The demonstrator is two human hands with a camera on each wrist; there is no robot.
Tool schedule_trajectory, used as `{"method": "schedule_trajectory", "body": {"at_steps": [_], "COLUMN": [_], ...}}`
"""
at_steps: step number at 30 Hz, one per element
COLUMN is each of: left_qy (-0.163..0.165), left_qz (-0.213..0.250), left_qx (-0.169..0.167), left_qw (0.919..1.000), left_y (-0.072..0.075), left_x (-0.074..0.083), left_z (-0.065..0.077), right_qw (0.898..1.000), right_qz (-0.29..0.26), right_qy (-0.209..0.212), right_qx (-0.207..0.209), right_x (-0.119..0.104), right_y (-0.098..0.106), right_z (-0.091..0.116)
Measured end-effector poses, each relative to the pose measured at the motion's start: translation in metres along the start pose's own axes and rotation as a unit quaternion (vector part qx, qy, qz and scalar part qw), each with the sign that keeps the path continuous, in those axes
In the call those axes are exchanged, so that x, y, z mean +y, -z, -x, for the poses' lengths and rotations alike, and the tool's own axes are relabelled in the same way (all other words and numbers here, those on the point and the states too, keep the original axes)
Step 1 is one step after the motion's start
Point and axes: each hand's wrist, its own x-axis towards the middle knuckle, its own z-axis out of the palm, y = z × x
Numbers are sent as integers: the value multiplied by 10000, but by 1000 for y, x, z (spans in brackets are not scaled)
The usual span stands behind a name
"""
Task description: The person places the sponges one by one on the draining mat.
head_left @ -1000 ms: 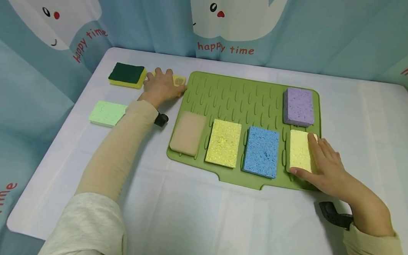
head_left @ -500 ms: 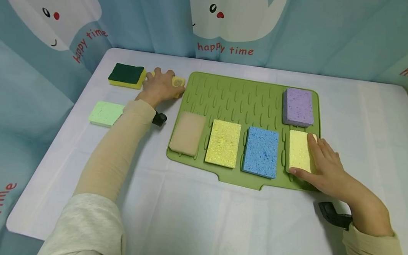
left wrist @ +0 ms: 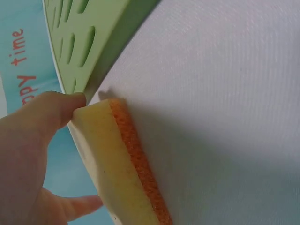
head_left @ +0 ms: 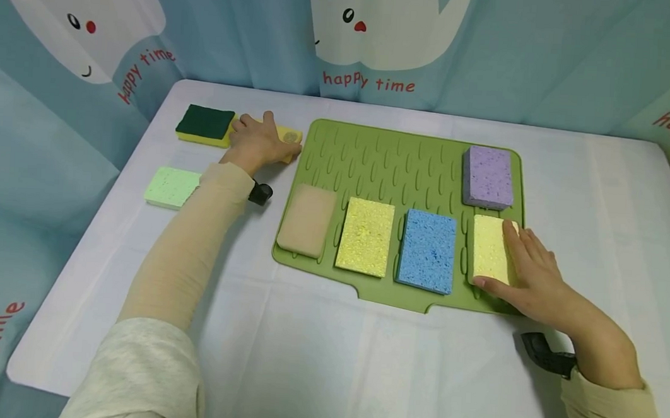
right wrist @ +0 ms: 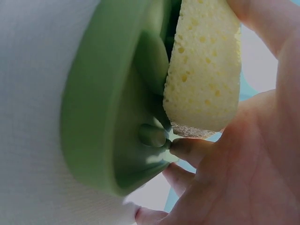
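On the left of the white table, my left hand [head_left: 256, 143] grips a yellow sponge [head_left: 289, 136] with a round mark on top. The left wrist view shows its orange underside layer [left wrist: 140, 161], with my thumb at one corner. At the green mat's right side, my right hand [head_left: 536, 279] holds a pale yellow sponge [head_left: 491, 250], thumb at the near edge and fingers along the right. Its lower part has a darker layer [right wrist: 192, 131]. On the green mat [head_left: 383, 155] also lie a beige sponge [head_left: 307, 220], speckled yellow sponge [head_left: 365, 237], blue sponge [head_left: 426, 251] and purple sponge [head_left: 489, 177].
A green-topped yellow scrub sponge [head_left: 205, 123] lies against the left hand's fingers. Nearer, a mint green sponge [head_left: 171, 186] is partly covered by the left forearm. A printed blue curtain [head_left: 490, 72] hangs behind the table's back edge.
My left hand's fingers have shifted slightly left over the yellow sponge, towards the green-topped scrub sponge. The right hand and the sponges on the mat stay in place.
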Motion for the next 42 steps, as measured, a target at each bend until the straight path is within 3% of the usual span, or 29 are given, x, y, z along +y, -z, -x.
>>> {"method": "schedule_trajectory", "body": {"at_steps": [10, 21, 42], "left_qy": [-513, -1242, -1679], "left_qz": [436, 1072, 1355], "left_qx": [269, 638, 732], "left_qw": [9974, 9844, 9737], "left_y": [7, 10, 10], "left_x": [2, 25, 50], "left_z": [-1, 10, 17], "right_qw": [10000, 9999, 10000], "right_qz": [6, 115, 68], "right_qy": [2, 4, 20], "right_qx": [-27, -19, -27], "right_x": [-1, -2, -1], "right_y": [0, -1, -1], "right_z": [0, -2, 0]}}
